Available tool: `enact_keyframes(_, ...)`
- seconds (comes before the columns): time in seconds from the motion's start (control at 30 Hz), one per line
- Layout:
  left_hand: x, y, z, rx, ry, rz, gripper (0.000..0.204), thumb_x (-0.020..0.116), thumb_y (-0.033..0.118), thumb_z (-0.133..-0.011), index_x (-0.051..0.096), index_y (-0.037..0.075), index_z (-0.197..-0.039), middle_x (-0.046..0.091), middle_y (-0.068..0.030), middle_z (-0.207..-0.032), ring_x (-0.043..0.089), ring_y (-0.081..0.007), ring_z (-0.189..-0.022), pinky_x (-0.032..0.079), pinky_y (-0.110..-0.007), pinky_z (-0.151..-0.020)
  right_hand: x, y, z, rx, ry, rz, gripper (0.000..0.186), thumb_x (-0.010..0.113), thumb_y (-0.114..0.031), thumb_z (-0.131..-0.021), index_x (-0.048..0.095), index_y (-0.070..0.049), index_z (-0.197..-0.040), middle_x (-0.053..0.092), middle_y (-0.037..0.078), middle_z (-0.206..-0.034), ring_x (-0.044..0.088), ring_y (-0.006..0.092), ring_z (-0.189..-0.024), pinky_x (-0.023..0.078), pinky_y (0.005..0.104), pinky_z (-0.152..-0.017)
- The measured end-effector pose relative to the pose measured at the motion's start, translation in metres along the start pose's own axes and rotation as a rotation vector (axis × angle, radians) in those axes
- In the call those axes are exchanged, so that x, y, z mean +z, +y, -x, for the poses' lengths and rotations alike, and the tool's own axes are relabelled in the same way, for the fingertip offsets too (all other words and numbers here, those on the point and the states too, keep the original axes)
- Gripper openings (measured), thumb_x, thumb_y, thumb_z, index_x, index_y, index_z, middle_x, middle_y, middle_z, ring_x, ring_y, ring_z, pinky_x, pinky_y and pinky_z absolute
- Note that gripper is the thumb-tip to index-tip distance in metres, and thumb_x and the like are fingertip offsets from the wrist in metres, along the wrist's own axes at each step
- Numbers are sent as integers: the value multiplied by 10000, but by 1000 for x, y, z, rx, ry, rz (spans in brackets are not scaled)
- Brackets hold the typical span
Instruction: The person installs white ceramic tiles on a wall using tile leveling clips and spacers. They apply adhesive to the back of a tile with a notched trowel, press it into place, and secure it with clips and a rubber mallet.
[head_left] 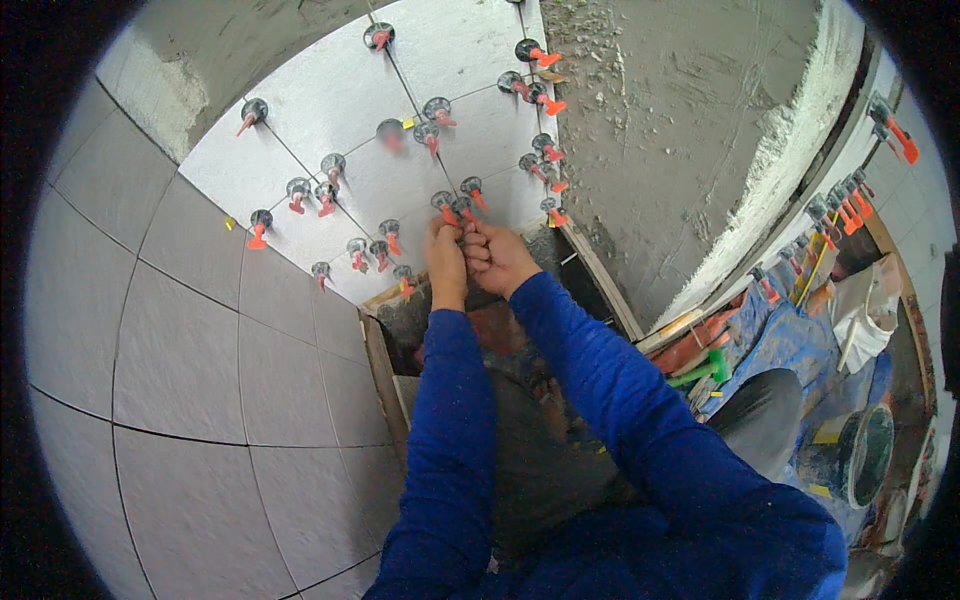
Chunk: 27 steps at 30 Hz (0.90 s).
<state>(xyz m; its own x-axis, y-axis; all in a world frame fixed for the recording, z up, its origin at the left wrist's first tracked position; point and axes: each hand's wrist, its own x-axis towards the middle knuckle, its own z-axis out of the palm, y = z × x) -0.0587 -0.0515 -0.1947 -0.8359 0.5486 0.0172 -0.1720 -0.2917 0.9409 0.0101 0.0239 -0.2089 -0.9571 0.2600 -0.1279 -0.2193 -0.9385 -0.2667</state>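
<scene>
Square white tiles [300, 140] cover the surface in front of me, with several tile-levelling clips with red handles [429, 140] and black bases along their joints. My left hand [445, 260] is closed at a red-handled clip [447, 211] near the lower middle of the tiles. My right hand [498, 258] is curled right beside it, fingers at the neighbouring clips; whether it grips the same handle is hidden by the fingers. Small yellow pieces [408, 123] lie at some joints.
Grey wall tiles [185, 340] stand left. Rough grey mortar [660, 150] borders the white tiles at the right, with a wooden batten [600, 280] below. Further right are more clips [840, 210], blue plastic sheeting [750, 350], a green tool [715, 365], a white bag [865, 310] and a bucket [865, 455].
</scene>
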Motion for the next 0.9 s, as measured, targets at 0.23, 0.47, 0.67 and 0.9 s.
enact_keyframes(0.23,-9,-12,-15,118,-27,-191,241,460,150,-927,589,-13,-1049,619,-102,-841,544,-160,-579,437,-308,-500,11,14,10,-379,335,785,319,568,-365,-1047,649,-69,-959,619,16,-757,557,145,-567,406,308,-486)
enact_keyframes(0.47,-12,-21,-19,400,91,-445,335,462,183,-951,693,-43,-1037,699,-106,-902,608,-188,-804,463,-327,-708,7,18,7,-923,546,1753,435,479,-368,-1060,688,3,-968,709,266,-892,675,490,-842,511,591,-774)
enact_keyframes(0.67,-15,-18,-17,357,36,-790,370,483,209,-971,712,-64,-1072,735,-145,-959,635,-214,-835,485,-375,-755,8,17,3,-864,541,1862,427,471,-350,-1052,699,2,-971,714,248,-883,671,488,-834,515,585,-782)
enact_keyframes(0.9,-16,-29,-25,257,59,-338,383,492,227,-978,717,-77,-1034,745,-165,-935,666,-235,-843,494,-408,-772,9,10,-1,-895,499,1640,379,532,-322,-1008,709,5,-934,709,254,-875,666,493,-852,508,590,-805)
